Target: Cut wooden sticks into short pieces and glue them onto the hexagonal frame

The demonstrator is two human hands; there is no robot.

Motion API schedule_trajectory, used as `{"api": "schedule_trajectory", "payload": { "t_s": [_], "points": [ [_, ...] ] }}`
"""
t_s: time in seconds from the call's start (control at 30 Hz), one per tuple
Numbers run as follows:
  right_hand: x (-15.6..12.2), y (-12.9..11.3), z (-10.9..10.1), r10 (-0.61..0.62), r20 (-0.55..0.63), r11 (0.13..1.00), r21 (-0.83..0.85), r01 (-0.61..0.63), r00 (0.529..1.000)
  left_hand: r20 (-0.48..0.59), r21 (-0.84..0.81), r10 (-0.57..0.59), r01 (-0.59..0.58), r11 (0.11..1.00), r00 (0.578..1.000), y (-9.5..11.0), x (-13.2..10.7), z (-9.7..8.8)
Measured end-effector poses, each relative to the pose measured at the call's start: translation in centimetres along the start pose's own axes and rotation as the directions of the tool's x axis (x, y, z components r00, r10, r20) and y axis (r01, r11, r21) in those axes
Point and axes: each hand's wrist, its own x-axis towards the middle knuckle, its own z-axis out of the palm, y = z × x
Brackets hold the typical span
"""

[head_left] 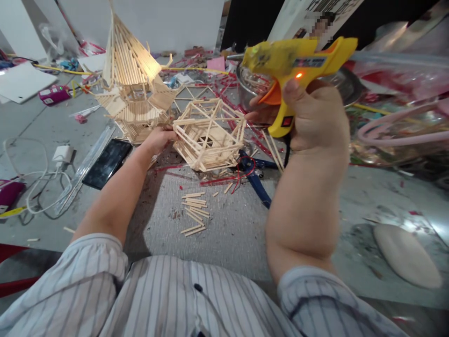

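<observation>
My right hand (312,107) is wrapped round the handle of a yellow hot glue gun (273,58), raised off the table with its orange light lit and its nozzle pointing left. My left hand (163,139) grips the left side of a hexagonal wooden stick frame (210,154), its fingertips partly hidden by the sticks. Behind that hand stands a stick-built pagoda model (128,70) with a pointed roof. Short cut wooden sticks (194,210) lie loose on the table in front of the frame.
Blue-handled pliers (258,187) lie right of the frame, near a metal bowl (247,91). A black phone (107,164) and a white charger (63,154) with cables lie left. Red plastic strips and scraps litter the back. A pale oval object (407,255) rests at right.
</observation>
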Motion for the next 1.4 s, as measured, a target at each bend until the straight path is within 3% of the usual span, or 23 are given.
{"api": "schedule_trajectory", "payload": {
  "t_s": [0.27,0.4,0.53,0.57,0.63,0.73,0.83,0.9,0.93,1.0,1.07,1.23,1.4],
  "points": [
    [-0.6,-0.5,0.3,0.012,-0.001,0.999,-0.035,-0.012,1.000,-0.034,0.058,0.074,-0.072,0.996,0.997,-1.2,0.2,0.9],
    [-0.6,-0.5,0.3,0.002,0.004,1.000,0.003,-0.002,1.000,-0.170,0.317,0.142,-0.082,0.945,0.975,-0.1,-1.4,0.6],
    [-0.6,-0.5,0.4,0.015,0.000,1.000,0.027,-0.015,1.000,-0.288,0.634,0.346,-0.093,0.768,0.893,1.6,-4.6,1.1],
    [-0.6,-0.5,0.4,0.013,-0.002,1.000,0.027,-0.013,1.000,-0.281,0.664,0.365,-0.095,0.741,0.888,1.8,-5.5,1.5],
    [-0.6,-0.5,0.4,0.013,-0.007,1.000,0.020,-0.013,1.000,-0.222,0.647,0.310,-0.098,0.756,0.925,2.0,-7.1,2.4],
    [-0.5,-0.5,0.5,0.022,-0.014,1.000,-0.010,-0.023,1.000,-0.123,0.631,0.307,-0.164,0.758,0.944,2.6,-8.6,3.2],
    [-0.4,-0.5,0.6,0.036,-0.037,0.999,-0.020,-0.037,0.999,-0.167,0.741,0.472,-0.205,0.639,0.866,4.7,-8.2,2.8],
    [-0.4,-0.6,0.7,0.030,-0.036,1.000,0.001,-0.030,0.999,-0.123,0.815,0.571,-0.246,0.524,0.812,6.5,-6.9,2.3],
    [-0.3,-0.5,0.7,0.020,-0.032,1.000,0.017,-0.019,0.999,-0.070,0.839,0.578,-0.266,0.475,0.813,7.4,-6.0,2.2],
    [-0.2,-0.3,0.6,0.008,-0.023,0.999,0.046,-0.007,1.000,0.050,0.879,0.464,-0.260,0.400,0.884,8.7,-4.1,2.4],
    [0.1,0.1,0.4,-0.001,-0.023,0.998,0.063,0.002,1.000,0.057,0.940,0.289,-0.149,0.307,0.956,9.6,-2.4,2.9],
    [1.1,1.1,0.1,-0.095,-0.021,0.983,0.155,0.098,0.995,0.046,0.971,0.027,-0.051,0.234,0.999,10.6,-0.8,3.9],
    [0.9,0.7,1.0,-0.124,-0.047,0.976,0.174,0.131,0.991,-0.012,0.970,0.016,0.008,0.244,1.000,10.8,-0.8,4.0]
  ]
}}
